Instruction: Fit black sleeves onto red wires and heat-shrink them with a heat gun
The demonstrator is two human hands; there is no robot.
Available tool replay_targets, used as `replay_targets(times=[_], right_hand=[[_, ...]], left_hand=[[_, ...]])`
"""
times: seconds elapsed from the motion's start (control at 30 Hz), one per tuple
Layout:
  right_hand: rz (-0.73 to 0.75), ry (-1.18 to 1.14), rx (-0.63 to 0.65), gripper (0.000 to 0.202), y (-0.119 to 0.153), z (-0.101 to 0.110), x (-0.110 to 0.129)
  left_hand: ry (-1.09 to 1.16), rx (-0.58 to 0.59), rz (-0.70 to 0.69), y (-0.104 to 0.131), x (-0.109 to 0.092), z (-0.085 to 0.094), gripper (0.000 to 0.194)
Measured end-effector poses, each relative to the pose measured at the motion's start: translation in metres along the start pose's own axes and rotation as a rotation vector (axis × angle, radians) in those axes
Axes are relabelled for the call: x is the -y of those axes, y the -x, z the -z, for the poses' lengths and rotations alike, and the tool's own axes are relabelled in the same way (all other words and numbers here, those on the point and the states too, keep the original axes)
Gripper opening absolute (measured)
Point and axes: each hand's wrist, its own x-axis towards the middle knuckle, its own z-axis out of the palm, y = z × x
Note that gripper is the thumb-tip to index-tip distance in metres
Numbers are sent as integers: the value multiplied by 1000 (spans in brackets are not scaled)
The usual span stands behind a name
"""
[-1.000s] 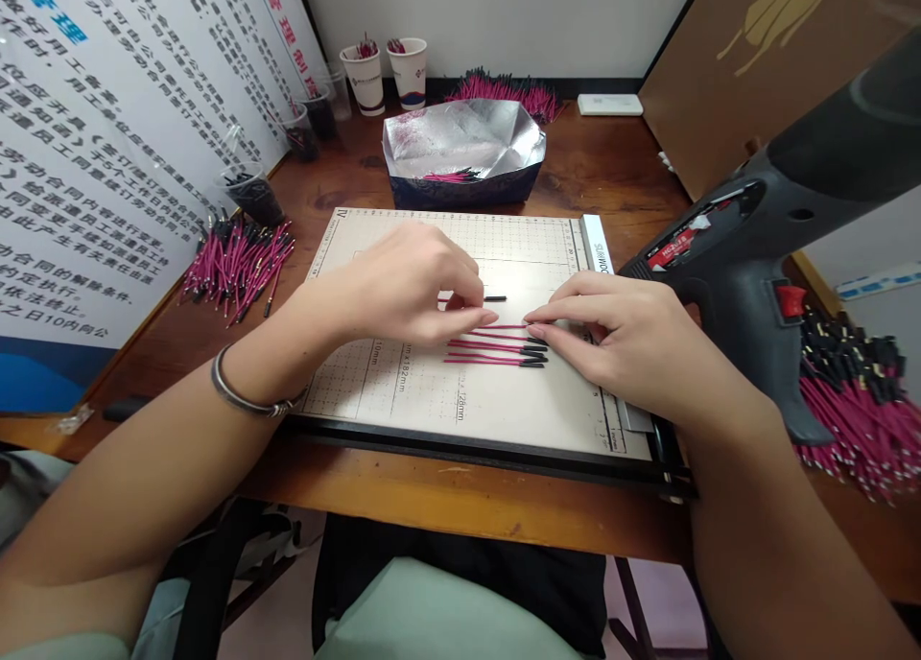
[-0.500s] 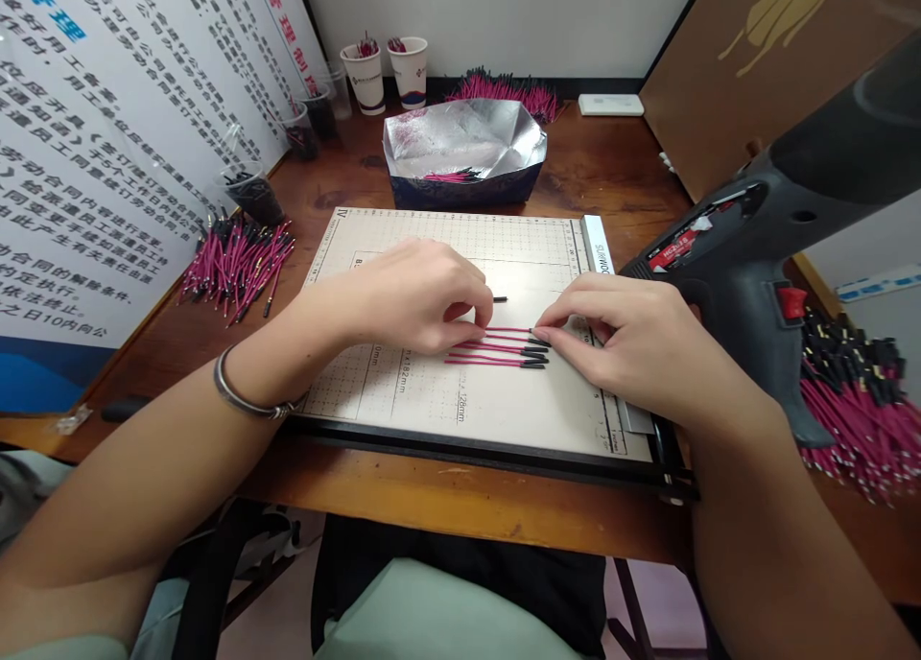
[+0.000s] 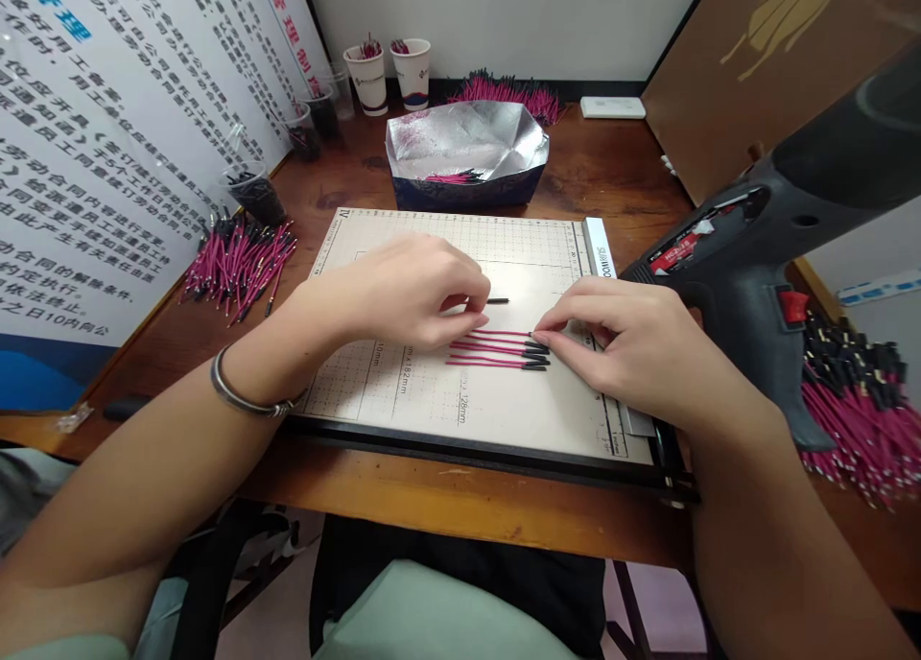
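Wires [image 3: 237,269] lie heaped on the surface at the left of the frame, beside a clear cup [image 3: 255,197]. Rightward, the left hand [image 3: 421,291] curls over the gridded board [image 3: 529,412]; from my remote seat I cannot tell whether its grip holds anything. Just beside its fingertips, at the centre, a row of red wires [image 3: 504,350] lies with black ends pointing right. The right hand [image 3: 623,339] appears pinched closed on the black end of the topmost wire [image 3: 507,333]. Judging from here, I'd use a light pinch on something so thin, line up the black ends, and leave even gaps without nudging neighbours. A gun-shaped tool [image 3: 748,286] stands toward the right edge.
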Motion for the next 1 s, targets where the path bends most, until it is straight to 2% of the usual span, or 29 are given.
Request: replay_targets(times=[0.13, 0.37, 0.53, 0.63, 0.8, 1.0], right_hand=[[34, -31, -10, 14, 0, 0, 1], [26, 42, -68, 12, 0, -2, 2], [24, 64, -128, 9, 0, -6, 1], [47, 65, -163, 15, -1, -8, 0], [78, 90, -202, 12, -1, -8, 3], [100, 56, -227, 16, 0, -7, 5]], left_hand=[[-173, -75, 93, 1, 5, 0, 20], [-184, 27, 163, -2, 4, -6, 16], [-122, -11, 135, -5, 0, -13, 17], [-131, -76, 95, -5, 0, -16, 19], [-121, -185, 17, -5, 0, -18, 19], [-75, -202, -13, -4, -5, -15, 17]])
